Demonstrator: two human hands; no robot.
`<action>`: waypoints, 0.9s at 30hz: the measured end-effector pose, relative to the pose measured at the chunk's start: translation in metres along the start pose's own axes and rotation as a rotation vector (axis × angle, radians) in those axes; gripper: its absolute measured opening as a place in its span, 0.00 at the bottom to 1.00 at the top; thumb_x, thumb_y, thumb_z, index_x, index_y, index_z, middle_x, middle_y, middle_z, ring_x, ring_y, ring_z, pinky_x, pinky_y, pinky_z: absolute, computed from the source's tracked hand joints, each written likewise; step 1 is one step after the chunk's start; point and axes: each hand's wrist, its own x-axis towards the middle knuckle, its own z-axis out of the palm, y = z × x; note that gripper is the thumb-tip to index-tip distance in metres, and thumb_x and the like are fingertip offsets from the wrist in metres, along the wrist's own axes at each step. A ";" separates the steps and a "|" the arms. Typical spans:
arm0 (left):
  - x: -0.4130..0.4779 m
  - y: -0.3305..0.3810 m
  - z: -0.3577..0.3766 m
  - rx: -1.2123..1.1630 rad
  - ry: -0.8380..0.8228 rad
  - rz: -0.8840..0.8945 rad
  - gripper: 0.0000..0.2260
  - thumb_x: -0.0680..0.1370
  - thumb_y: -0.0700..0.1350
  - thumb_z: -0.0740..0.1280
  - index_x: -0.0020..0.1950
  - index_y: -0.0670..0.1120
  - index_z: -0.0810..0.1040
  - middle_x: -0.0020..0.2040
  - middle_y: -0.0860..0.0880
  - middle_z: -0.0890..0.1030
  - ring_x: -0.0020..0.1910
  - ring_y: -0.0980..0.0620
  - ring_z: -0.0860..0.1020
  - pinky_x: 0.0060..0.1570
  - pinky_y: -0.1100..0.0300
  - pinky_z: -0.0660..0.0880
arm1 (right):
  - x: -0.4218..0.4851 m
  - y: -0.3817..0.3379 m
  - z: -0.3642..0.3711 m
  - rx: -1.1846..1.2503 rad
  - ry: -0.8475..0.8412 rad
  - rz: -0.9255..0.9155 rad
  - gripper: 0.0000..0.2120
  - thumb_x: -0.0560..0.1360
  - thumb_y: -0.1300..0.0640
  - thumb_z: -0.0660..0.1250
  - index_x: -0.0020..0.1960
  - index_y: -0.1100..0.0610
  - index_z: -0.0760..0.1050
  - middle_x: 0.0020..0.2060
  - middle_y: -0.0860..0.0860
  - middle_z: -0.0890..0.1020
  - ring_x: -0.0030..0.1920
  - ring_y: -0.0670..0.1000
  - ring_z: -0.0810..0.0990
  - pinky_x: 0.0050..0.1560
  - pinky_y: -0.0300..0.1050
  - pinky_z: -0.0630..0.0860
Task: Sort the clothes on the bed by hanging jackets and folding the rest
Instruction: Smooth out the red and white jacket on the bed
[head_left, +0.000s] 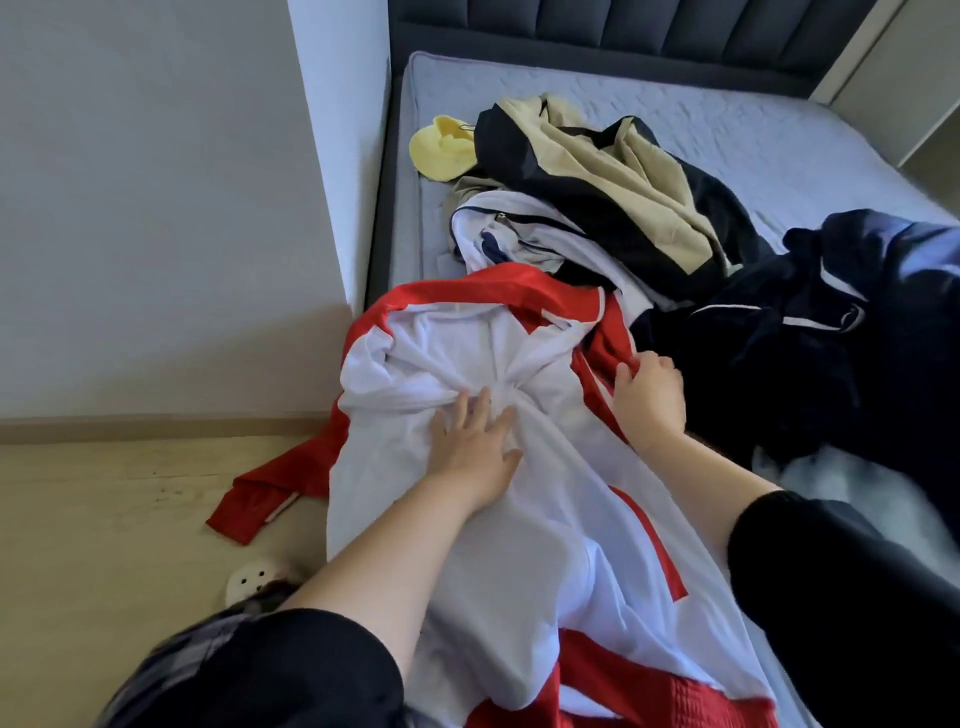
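A red and white jacket (519, 530) lies inside out over the near left corner of the bed (779, 135), one red sleeve (260, 493) trailing onto the floor. My left hand (475, 441) presses on its white lining with fingers spread, and the cloth bunches under the fingertips. My right hand (649, 395) pinches the jacket's red edge. Behind lie a white garment with navy trim (514, 234), a navy and beige jacket (613, 176), a yellow garment (441, 148) and a dark navy garment with white piping (779, 338).
The bed's dark padded headboard (649, 31) stands at the back, and a white wall corner (337, 156) meets the bed's left side. Light wood floor (104, 519) lies to the left, with a white slipper (257, 577) near my feet.
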 end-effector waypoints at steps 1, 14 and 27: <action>0.000 0.000 0.005 0.020 0.002 0.006 0.26 0.81 0.58 0.51 0.78 0.56 0.49 0.79 0.48 0.40 0.76 0.43 0.38 0.72 0.40 0.43 | 0.004 0.010 -0.001 -0.006 0.016 0.052 0.17 0.80 0.52 0.58 0.62 0.63 0.71 0.59 0.61 0.74 0.59 0.61 0.72 0.57 0.54 0.71; -0.001 -0.011 0.014 0.021 -0.018 0.002 0.27 0.82 0.54 0.52 0.78 0.54 0.46 0.79 0.50 0.40 0.77 0.48 0.38 0.73 0.42 0.43 | 0.022 0.002 -0.027 0.635 -0.042 0.216 0.09 0.71 0.66 0.61 0.35 0.55 0.74 0.31 0.51 0.79 0.38 0.53 0.78 0.36 0.40 0.74; -0.019 0.013 0.019 -0.083 0.007 -0.094 0.26 0.82 0.52 0.53 0.78 0.55 0.48 0.78 0.50 0.37 0.77 0.48 0.40 0.74 0.45 0.47 | 0.048 0.029 -0.117 0.598 0.343 0.127 0.39 0.75 0.65 0.59 0.79 0.54 0.41 0.78 0.53 0.49 0.76 0.52 0.54 0.66 0.33 0.53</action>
